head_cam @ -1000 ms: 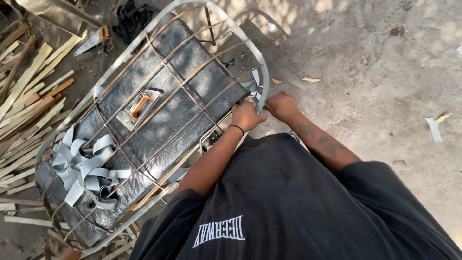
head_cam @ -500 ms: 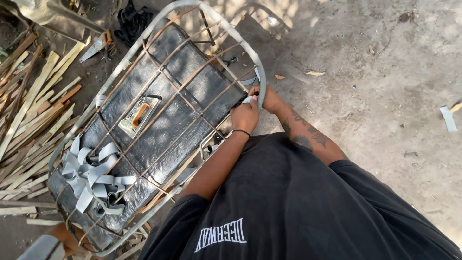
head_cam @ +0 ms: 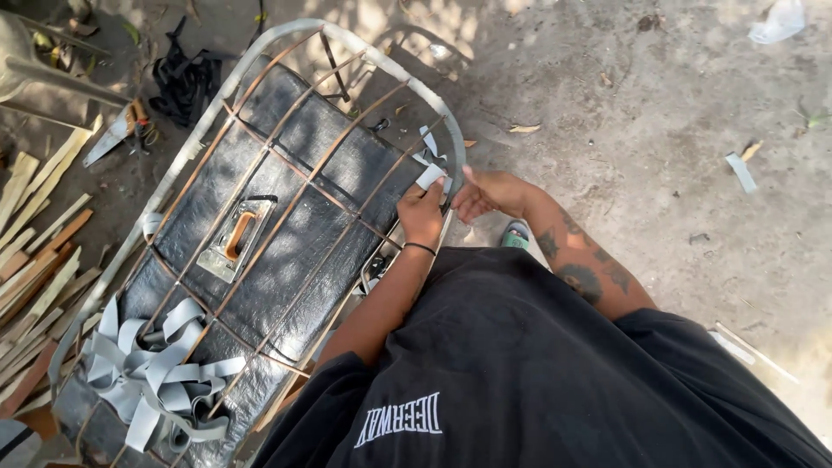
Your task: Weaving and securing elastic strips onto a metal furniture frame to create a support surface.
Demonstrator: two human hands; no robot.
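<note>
Sunlit dirt ground (head_cam: 676, 104) — left hand (head_cam: 422, 212) pinching grey strip (head_cam: 430, 176); right hand (head_cam: 485, 192) loosely open beside frame (head_cam: 260, 56)

The frame (head_cam: 260, 61) has a matt grey wrapped rim and thin rusty-brown rods. Under it lies a glossy black cushion (head_cam: 286, 234). Smooth grey plastic-looking strips (head_cam: 147, 368) coil at near left. Pale rough wood slats (head_cam: 39, 251) lie on dusty ground (head_cam: 676, 113).

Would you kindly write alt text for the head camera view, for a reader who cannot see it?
Seen from above, a person's left hand pinches a pale grey strip against the rim of a curved cane frame, the right hand beside it. Under the frame lies a black case; loose grey strips pile at its near end.
</note>
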